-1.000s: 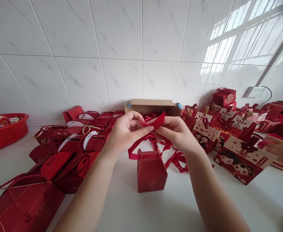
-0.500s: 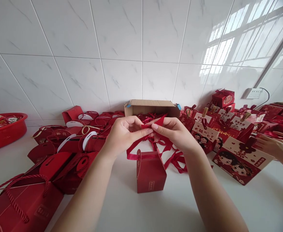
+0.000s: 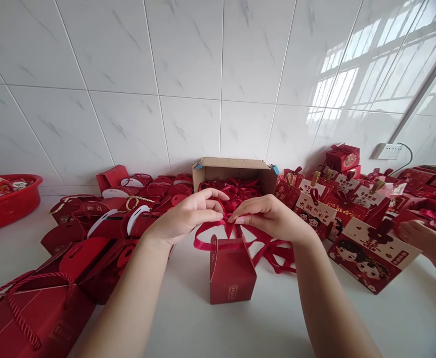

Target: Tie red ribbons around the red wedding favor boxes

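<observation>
A small red gift box (image 3: 232, 273) stands upright on the white table in front of me, with a red ribbon (image 3: 203, 244) running through its top. Just above the box, my right hand (image 3: 268, 216) pinches the ribbon between thumb and fingers. My left hand (image 3: 190, 214) is beside it, thumb and a finger at the same ribbon, its index finger lifted; the exact grip is partly hidden. Loose ribbon (image 3: 279, 256) trails over the table to the right of the box.
A cardboard box (image 3: 236, 163) of red ribbons stands against the tiled wall. Red boxes with rope handles (image 3: 35, 303) crowd the left, near a red basin (image 3: 9, 209). Printed gift boxes (image 3: 374, 258) fill the right, where another person's hand (image 3: 424, 238) touches one.
My hands have moved slightly down towards the box. The left fingers have spread and its index finger has risen, while the pointed ribbon end has dropped. The other person's hand has shifted slightly.
</observation>
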A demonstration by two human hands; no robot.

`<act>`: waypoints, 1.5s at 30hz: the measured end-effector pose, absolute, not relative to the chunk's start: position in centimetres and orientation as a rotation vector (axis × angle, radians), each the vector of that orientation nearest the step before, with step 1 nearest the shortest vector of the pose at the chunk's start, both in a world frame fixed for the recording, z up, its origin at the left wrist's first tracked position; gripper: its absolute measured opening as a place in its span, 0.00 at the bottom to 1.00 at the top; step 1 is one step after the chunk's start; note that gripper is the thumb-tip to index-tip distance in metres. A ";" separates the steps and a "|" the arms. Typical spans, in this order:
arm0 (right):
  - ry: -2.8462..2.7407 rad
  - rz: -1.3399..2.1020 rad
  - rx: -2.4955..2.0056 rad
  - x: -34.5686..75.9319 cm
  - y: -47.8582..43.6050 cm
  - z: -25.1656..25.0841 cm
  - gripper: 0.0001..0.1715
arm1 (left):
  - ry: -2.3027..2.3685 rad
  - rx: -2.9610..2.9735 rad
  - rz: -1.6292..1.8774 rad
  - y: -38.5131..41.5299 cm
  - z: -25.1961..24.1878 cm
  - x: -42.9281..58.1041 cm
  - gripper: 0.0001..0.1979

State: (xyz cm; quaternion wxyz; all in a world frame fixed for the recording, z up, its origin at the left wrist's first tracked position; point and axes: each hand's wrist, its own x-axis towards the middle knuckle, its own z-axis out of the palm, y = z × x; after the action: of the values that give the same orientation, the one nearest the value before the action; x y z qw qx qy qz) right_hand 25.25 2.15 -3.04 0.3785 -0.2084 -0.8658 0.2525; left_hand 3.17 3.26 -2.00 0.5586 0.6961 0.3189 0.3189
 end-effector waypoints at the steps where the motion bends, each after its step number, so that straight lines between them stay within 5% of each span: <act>1: -2.239 0.617 -0.532 25.2 2.0 -3.0 0.10 | 0.755 1.626 0.763 3.3 -2.0 3.2 0.15; 24: -2.162 0.322 -0.660 25.0 2.3 -4.6 0.12 | 0.745 1.459 0.956 1.2 -2.7 4.0 0.16; 34: -1.733 0.845 -0.631 24.1 2.1 -7.6 0.18 | 0.930 2.768 1.152 -0.3 -4.7 4.1 0.14; 45: -1.421 0.990 -0.690 24.2 1.6 -9.4 0.19 | 0.810 3.166 1.070 0.1 -5.4 2.6 0.15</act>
State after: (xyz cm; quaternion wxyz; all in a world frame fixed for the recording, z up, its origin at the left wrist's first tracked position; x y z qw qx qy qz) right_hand 24.17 1.57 -9.41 0.5961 -0.2971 -0.6121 0.4263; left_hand 2.61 0.14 -5.37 -0.1477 0.9106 0.2329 0.3078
